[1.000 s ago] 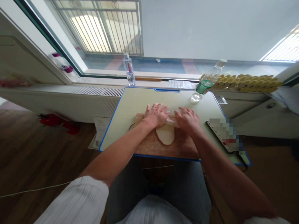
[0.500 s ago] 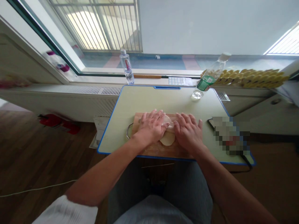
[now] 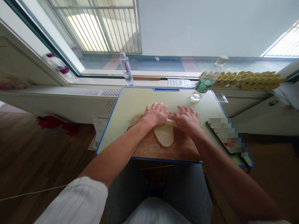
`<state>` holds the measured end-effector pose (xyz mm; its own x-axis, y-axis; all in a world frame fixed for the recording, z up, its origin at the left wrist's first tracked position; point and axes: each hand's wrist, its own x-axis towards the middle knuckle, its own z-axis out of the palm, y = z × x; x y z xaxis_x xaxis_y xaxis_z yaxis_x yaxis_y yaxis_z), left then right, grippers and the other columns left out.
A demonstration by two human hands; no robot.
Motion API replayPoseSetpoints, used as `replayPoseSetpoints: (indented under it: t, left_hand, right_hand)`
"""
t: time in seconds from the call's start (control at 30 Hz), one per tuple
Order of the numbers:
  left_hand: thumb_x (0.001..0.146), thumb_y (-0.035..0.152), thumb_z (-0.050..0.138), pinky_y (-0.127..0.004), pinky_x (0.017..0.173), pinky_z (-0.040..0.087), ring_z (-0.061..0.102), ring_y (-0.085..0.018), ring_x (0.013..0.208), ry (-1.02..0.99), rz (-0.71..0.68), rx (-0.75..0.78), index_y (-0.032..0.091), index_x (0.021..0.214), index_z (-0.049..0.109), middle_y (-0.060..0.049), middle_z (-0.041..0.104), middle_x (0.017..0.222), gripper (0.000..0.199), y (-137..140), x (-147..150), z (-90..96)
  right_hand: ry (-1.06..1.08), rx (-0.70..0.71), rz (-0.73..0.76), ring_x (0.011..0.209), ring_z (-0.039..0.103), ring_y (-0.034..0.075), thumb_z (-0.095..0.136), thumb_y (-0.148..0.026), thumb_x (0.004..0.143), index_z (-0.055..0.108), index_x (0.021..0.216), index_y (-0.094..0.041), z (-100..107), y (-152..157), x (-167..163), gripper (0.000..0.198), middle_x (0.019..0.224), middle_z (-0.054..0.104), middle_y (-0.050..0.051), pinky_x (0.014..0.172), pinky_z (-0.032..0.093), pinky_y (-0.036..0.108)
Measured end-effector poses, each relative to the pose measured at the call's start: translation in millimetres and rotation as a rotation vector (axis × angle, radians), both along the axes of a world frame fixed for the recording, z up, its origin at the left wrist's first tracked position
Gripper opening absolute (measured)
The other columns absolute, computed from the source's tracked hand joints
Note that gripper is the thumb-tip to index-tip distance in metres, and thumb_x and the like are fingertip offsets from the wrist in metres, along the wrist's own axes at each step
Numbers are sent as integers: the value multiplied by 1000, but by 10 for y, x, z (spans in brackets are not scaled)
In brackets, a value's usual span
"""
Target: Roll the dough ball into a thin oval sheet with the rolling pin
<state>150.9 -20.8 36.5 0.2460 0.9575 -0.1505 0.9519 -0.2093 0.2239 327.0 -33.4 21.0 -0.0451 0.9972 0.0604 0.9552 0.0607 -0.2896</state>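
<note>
My left hand (image 3: pixel 157 114) lies with fingers stretched over the left part of a pale rolling pin (image 3: pixel 171 123). My right hand (image 3: pixel 187 117) presses on the pin's right part, its fingers also extended and apart. Both palms hide most of the pin; only the middle shows between them. Under and nearer than the pin is a flat, oval sheet of dough (image 3: pixel 165 137). It rests on a wooden cutting board (image 3: pixel 144 151), whose metal handle is partly hidden behind my left forearm.
The board sits on a small blue-edged table (image 3: pixel 133 99). A clear bottle with a green label (image 3: pixel 205 82) stands at its back right, near a blurred-out dark-edged device (image 3: pixel 220 137). Another bottle (image 3: pixel 126 70) is on the windowsill. A red fire extinguisher (image 3: pixel 57 124) lies at the left.
Both hands have pushed the rolling pin forward, away from me, towards the board's far edge. More of the dough sheet shows on the near side.
</note>
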Motion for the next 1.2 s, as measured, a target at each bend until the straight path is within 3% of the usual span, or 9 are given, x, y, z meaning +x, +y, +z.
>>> replayPoseSetpoints:
  t: [0.13, 0.23, 0.3, 0.53, 0.7, 0.83, 1.1, 1.2]
  left_hand:
    - [113, 59, 20, -65, 136, 20, 32, -32, 166, -6, 9, 104, 29, 168, 46, -5, 37, 180, 68, -545, -75, -57]
    - [114, 57, 22, -65, 138, 12, 29, -30, 168, -3, -7, 139, 30, 170, 43, -3, 37, 179, 65, -739, -100, -69]
    - [114, 57, 21, -68, 137, 9, 29, -30, 168, -4, -7, 127, 30, 169, 45, -4, 38, 179, 65, -656, -87, -56]
    - [112, 63, 16, -78, 132, 12, 30, -36, 166, -16, 20, 36, 28, 166, 49, -9, 38, 179, 73, 107, 11, -7]
    - [112, 62, 18, -77, 132, 13, 31, -35, 166, -5, 13, 34, 27, 166, 48, -10, 37, 179, 71, 142, 12, -28]
    - [113, 58, 20, -74, 134, 16, 34, -33, 165, -3, 15, 94, 26, 166, 49, -8, 40, 178, 68, -181, -19, -62]
    - [115, 56, 23, -72, 136, 17, 34, -30, 166, -29, -27, 223, 22, 169, 44, -10, 42, 175, 67, -1342, -94, -72]
    - [115, 57, 25, -66, 137, 19, 36, -28, 166, -58, -45, 207, 23, 167, 48, -9, 43, 175, 66, -1630, -128, -22]
  right_hand:
    - [-94, 94, 61, 156, 41, 38, 34, -41, 111, 57, 160, -20, -26, -477, -63, 58, 166, 56, 12, 128, 28, 66]
    - [-121, 118, 79, 156, 42, 37, 30, -41, 113, 57, 160, -21, -41, -624, -92, 58, 166, 57, 11, 129, 29, 63]
    - [-119, 106, 69, 155, 43, 38, 31, -42, 113, 56, 161, -21, -44, -531, -91, 58, 166, 57, 11, 128, 30, 64]
    - [-42, 7, 30, 152, 46, 36, 37, -40, 108, 54, 161, -16, -24, 200, -36, 61, 165, 56, 18, 125, 36, 61]
    - [-37, -47, 20, 154, 44, 36, 35, -39, 108, 51, 162, -15, -14, 217, -40, 62, 167, 53, 18, 126, 35, 62]
    - [-91, 16, 43, 156, 41, 39, 37, -43, 109, 50, 164, -15, 0, -97, -92, 63, 168, 53, 18, 127, 31, 66]
    - [-100, 141, 137, 161, 39, 35, 31, -43, 114, 53, 162, -14, -131, -1121, -49, 60, 170, 50, 17, 130, 27, 62]
    - [-76, 164, 170, 162, 39, 32, 31, -42, 114, 54, 162, -17, -159, -1337, 11, 58, 171, 49, 15, 131, 26, 61]
